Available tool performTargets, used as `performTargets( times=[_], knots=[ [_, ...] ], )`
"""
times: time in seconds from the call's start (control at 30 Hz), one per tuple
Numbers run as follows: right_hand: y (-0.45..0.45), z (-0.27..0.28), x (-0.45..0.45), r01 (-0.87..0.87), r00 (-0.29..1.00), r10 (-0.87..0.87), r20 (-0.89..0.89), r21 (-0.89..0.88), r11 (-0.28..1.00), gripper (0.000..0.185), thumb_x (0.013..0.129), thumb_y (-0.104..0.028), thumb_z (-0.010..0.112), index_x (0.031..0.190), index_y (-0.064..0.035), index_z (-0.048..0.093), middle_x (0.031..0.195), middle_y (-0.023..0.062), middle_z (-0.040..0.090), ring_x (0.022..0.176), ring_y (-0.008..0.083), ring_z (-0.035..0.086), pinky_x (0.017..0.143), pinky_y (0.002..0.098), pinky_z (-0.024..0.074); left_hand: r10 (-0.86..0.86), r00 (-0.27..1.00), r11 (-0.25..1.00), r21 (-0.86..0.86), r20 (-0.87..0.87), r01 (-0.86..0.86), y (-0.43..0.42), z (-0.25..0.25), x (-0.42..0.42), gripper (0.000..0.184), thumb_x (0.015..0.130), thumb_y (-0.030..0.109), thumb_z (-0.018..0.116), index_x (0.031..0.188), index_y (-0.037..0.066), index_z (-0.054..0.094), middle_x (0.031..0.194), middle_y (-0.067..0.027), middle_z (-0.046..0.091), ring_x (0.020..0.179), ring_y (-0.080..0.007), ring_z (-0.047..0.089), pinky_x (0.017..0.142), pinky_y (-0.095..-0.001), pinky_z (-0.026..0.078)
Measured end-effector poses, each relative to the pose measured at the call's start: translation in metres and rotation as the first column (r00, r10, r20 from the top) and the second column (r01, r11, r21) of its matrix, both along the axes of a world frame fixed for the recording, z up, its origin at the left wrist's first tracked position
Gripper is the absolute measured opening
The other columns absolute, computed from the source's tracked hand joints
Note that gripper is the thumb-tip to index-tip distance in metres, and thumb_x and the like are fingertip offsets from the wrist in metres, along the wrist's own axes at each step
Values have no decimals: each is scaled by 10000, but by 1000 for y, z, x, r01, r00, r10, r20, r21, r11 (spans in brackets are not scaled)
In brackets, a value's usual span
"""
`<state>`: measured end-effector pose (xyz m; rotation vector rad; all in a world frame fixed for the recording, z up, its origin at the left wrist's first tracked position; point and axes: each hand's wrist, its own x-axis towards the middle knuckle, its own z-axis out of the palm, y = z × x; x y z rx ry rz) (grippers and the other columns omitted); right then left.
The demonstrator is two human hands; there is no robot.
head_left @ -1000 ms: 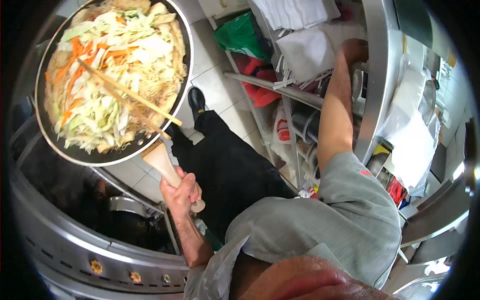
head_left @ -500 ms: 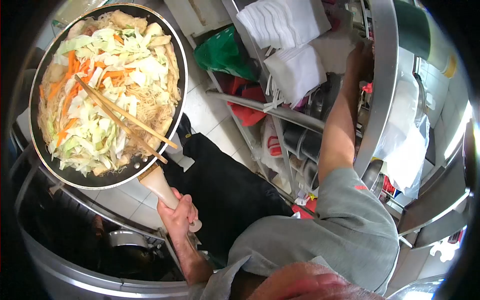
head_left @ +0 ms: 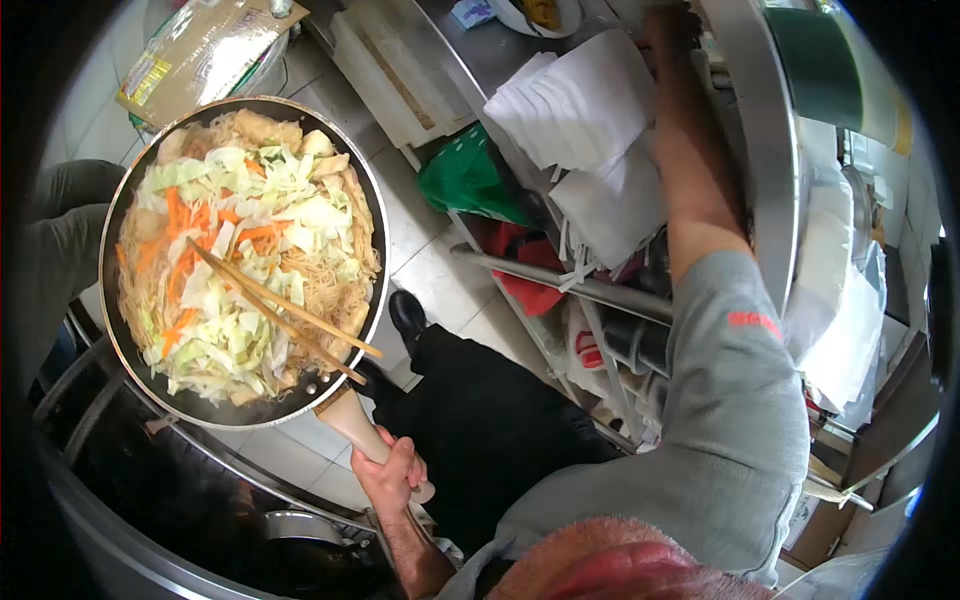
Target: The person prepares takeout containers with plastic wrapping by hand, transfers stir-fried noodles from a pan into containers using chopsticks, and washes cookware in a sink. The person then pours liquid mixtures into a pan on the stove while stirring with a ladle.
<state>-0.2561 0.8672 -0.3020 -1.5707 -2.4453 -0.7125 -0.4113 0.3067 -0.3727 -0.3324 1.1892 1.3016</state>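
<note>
My left hand (head_left: 390, 475) is wrapped round the pale handle (head_left: 352, 425) of a frying pan (head_left: 218, 412), holding it level. In the pan lie thin noodles (head_left: 318, 275), shredded cabbage (head_left: 222, 355), carrot strips (head_left: 180, 262) and pale chunks (head_left: 268, 130). A pair of wooden chopsticks (head_left: 290, 318) rests across the food, their thick ends over the rim near the handle. My right arm stretches to the upper right, past a stack of white cloths or napkins (head_left: 575, 95). At the top edge, my right hand (head_left: 672, 22) is in shadow and its fingers are unclear.
Another person's grey-clad leg (head_left: 65, 235) is at the left. Beyond the pan lies a cardboard box (head_left: 205, 55). A metal rail (head_left: 560, 277) fronts shelves with a green bag (head_left: 470, 180) and red cloth. Dark cooking equipment with a metal pot (head_left: 300, 527) is below left.
The pan in my left hand has shifted right and down in view. My right hand has moved up and left in view, farther along the metal counter. The whole view has shifted.
</note>
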Motion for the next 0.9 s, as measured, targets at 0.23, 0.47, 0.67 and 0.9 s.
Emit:
performTargets(
  times=[0.23, 0.47, 0.67, 0.9],
  knots=[
    [-9, 2, 32, 36, 998, -34, -45, 36, 999, 251, 832, -188, 493, 1005, -35, 589, 989, 200, 596, 915, 373, 562, 798, 405, 450, 17, 999, 1000, -9, -46, -17, 3, -14, 2, 197, 789, -36, 550, 822, 48, 375, 514, -19, 373, 318, -95, 340, 312, -262, 340],
    [-17, 14, 45, 67, 991, -61, -121, 48, 997, 236, 836, -171, 491, 1000, -29, 583, 996, 201, 588, 920, 373, 554, 799, 406, 445, -22, 995, 999, -49, -98, 17, 6, 0, 3, 181, 771, -45, 523, 804, 58, 378, 467, -7, 338, 307, -97, 315, 304, -256, 325],
    [-23, 11, 40, 113, 973, -98, -207, 58, 992, 224, 839, -157, 490, 996, -24, 578, 1002, 202, 582, 924, 373, 547, 800, 407, 440, -41, 997, 999, -19, -70, 39, 2, 2, -6, 188, 767, -54, 534, 777, 52, 379, 481, -21, 362, 314, -102, 333, 309, -269, 342],
    [-46, -14, 21, 159, 937, -138, -322, 40, 986, 209, 843, -139, 488, 991, -18, 572, 1008, 203, 574, 929, 374, 540, 801, 408, 435, -80, 995, 996, 22, -60, 82, -2, 8, -17, 165, 782, -43, 516, 792, 54, 382, 476, -17, 345, 317, -100, 318, 316, -273, 334]
  ],
)
